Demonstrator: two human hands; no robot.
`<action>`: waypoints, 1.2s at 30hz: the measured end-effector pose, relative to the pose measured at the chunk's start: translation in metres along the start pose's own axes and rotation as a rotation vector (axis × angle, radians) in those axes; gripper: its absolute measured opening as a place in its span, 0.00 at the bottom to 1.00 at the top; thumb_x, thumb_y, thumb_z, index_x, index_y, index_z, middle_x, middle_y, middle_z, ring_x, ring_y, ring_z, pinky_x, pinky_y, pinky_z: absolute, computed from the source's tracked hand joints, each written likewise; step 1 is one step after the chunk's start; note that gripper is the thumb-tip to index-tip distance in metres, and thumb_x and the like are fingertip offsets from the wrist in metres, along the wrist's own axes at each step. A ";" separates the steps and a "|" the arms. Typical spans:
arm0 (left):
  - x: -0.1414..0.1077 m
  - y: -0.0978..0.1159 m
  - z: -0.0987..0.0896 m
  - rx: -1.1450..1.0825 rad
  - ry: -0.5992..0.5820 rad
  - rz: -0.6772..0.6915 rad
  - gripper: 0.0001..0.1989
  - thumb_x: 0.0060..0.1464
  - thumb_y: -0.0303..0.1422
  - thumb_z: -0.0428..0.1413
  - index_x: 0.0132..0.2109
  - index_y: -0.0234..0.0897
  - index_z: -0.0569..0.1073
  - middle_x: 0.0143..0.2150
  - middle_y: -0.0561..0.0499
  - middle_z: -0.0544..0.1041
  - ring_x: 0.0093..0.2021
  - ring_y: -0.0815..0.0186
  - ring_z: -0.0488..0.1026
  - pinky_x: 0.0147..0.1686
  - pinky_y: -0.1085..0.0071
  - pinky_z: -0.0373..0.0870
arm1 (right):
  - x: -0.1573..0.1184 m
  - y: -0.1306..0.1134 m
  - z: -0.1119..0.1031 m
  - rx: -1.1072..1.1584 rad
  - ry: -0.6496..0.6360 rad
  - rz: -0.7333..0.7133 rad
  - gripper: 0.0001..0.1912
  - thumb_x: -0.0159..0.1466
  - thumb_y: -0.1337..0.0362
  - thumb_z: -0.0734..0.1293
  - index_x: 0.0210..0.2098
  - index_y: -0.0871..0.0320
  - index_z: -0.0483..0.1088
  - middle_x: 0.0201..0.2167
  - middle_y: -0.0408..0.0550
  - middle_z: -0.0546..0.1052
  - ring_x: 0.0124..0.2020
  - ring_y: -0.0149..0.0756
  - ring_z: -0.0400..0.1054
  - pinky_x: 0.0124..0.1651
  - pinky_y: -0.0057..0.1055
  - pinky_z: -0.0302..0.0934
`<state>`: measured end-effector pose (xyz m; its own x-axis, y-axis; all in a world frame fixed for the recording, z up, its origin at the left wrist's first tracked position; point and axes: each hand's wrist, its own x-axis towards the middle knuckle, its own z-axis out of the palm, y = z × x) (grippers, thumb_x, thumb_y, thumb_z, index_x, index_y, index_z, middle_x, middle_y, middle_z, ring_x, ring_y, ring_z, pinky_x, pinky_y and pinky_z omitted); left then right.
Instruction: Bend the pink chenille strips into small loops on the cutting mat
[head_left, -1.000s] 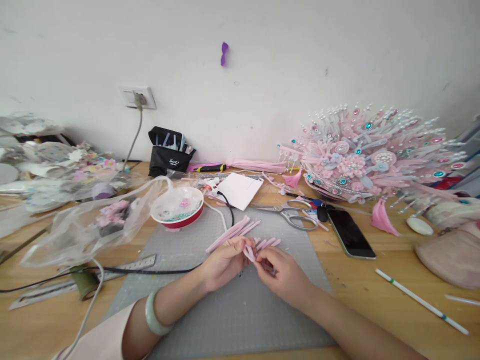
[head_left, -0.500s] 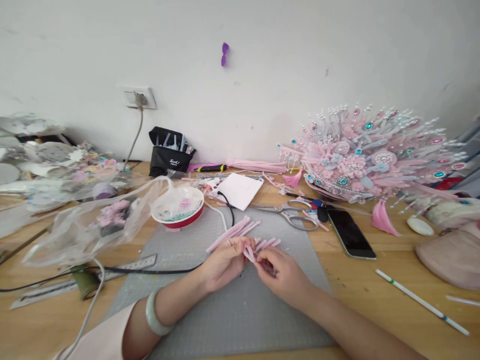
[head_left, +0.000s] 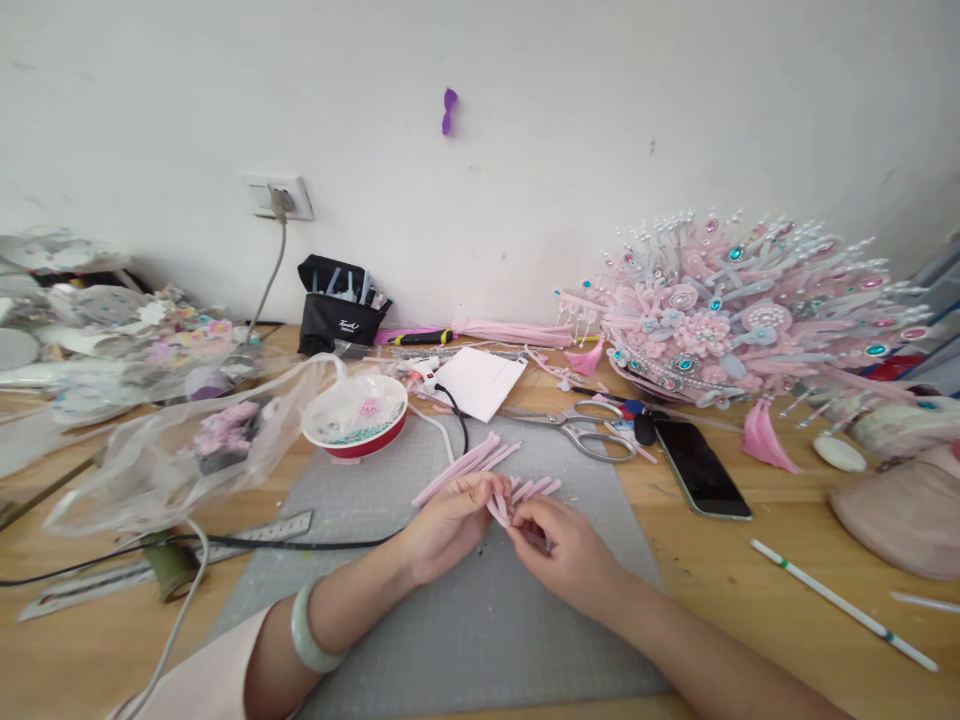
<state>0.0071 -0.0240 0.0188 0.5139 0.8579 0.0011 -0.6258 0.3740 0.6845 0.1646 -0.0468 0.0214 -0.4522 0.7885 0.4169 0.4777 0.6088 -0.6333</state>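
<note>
Over the grey cutting mat, my left hand pinches a small pink fuzzy loop between thumb and fingers. My right hand is closed at the loop's lower right end, its fingers pressed together on the same piece. The two hands nearly touch. Just beyond them on the mat lie pink fuzzy strips, in one bunch behind my left hand and several shorter ends behind my right. My fingers partly hide these shorter ends.
Scissors and a white paper lie behind the mat. A red-rimmed bowl of beads stands at left, near a plastic bag. At right are a phone, a stick and a large pink ornament.
Both hands have barely moved; the right fingers and the pink loop have shifted very slightly to the left.
</note>
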 end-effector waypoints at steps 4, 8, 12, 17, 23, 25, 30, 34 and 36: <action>0.003 -0.001 -0.004 -0.022 0.061 0.019 0.07 0.47 0.33 0.58 0.29 0.31 0.73 0.26 0.52 0.70 0.29 0.70 0.66 0.45 0.67 0.57 | 0.002 0.000 -0.001 0.000 0.022 0.003 0.05 0.56 0.73 0.60 0.26 0.59 0.63 0.22 0.42 0.66 0.23 0.27 0.59 0.27 0.22 0.54; 0.004 -0.003 -0.006 -0.048 0.144 0.040 0.07 0.48 0.33 0.57 0.30 0.32 0.73 0.27 0.53 0.71 0.31 0.71 0.67 0.43 0.70 0.59 | 0.002 0.001 -0.002 0.008 0.070 0.015 0.04 0.57 0.72 0.61 0.27 0.59 0.65 0.22 0.42 0.67 0.23 0.27 0.59 0.27 0.22 0.54; 0.004 -0.003 -0.005 -0.050 0.187 0.043 0.06 0.47 0.33 0.58 0.30 0.33 0.73 0.28 0.53 0.71 0.31 0.70 0.67 0.41 0.71 0.60 | 0.002 0.001 -0.002 0.025 0.093 0.015 0.04 0.57 0.72 0.61 0.27 0.59 0.65 0.21 0.41 0.67 0.22 0.27 0.59 0.27 0.22 0.53; 0.004 -0.004 -0.003 -0.006 0.176 0.000 0.08 0.47 0.34 0.58 0.28 0.32 0.72 0.25 0.53 0.69 0.28 0.71 0.65 0.35 0.73 0.59 | 0.001 -0.001 0.000 0.035 0.035 -0.047 0.06 0.57 0.73 0.59 0.26 0.59 0.64 0.21 0.41 0.66 0.22 0.27 0.58 0.26 0.23 0.54; -0.001 -0.007 0.002 0.061 0.131 -0.124 0.09 0.45 0.33 0.59 0.26 0.30 0.71 0.21 0.53 0.66 0.23 0.72 0.61 0.26 0.74 0.56 | -0.003 -0.005 0.003 0.040 -0.075 -0.179 0.07 0.57 0.72 0.58 0.26 0.57 0.65 0.21 0.42 0.67 0.24 0.28 0.60 0.30 0.24 0.56; -0.002 -0.009 0.005 0.078 0.117 -0.153 0.08 0.44 0.31 0.59 0.25 0.29 0.71 0.21 0.53 0.66 0.23 0.72 0.61 0.26 0.74 0.55 | -0.005 -0.007 0.003 0.053 -0.110 -0.203 0.07 0.57 0.73 0.58 0.27 0.57 0.65 0.23 0.42 0.69 0.26 0.29 0.61 0.31 0.24 0.57; -0.004 -0.010 0.010 0.086 0.105 -0.186 0.08 0.41 0.29 0.61 0.21 0.30 0.70 0.22 0.53 0.67 0.23 0.71 0.62 0.26 0.74 0.56 | -0.005 -0.011 0.002 0.103 -0.164 -0.204 0.07 0.57 0.72 0.59 0.27 0.56 0.66 0.25 0.43 0.71 0.29 0.29 0.63 0.34 0.24 0.58; -0.001 -0.008 0.006 0.055 0.136 -0.158 0.09 0.43 0.34 0.60 0.25 0.31 0.70 0.20 0.53 0.67 0.22 0.71 0.63 0.26 0.73 0.57 | -0.004 -0.009 0.003 0.079 -0.103 -0.090 0.05 0.58 0.69 0.60 0.28 0.57 0.67 0.22 0.42 0.69 0.25 0.29 0.62 0.31 0.24 0.57; 0.000 -0.007 0.003 0.033 0.161 -0.132 0.09 0.45 0.34 0.59 0.25 0.32 0.70 0.21 0.53 0.68 0.22 0.71 0.63 0.26 0.73 0.58 | -0.002 -0.007 0.002 0.087 -0.080 -0.043 0.05 0.57 0.69 0.61 0.28 0.58 0.67 0.22 0.42 0.69 0.25 0.29 0.62 0.31 0.25 0.57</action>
<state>0.0131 -0.0273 0.0161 0.4880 0.8485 -0.2047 -0.5381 0.4771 0.6949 0.1601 -0.0530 0.0236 -0.5315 0.7501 0.3935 0.3912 0.6294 -0.6714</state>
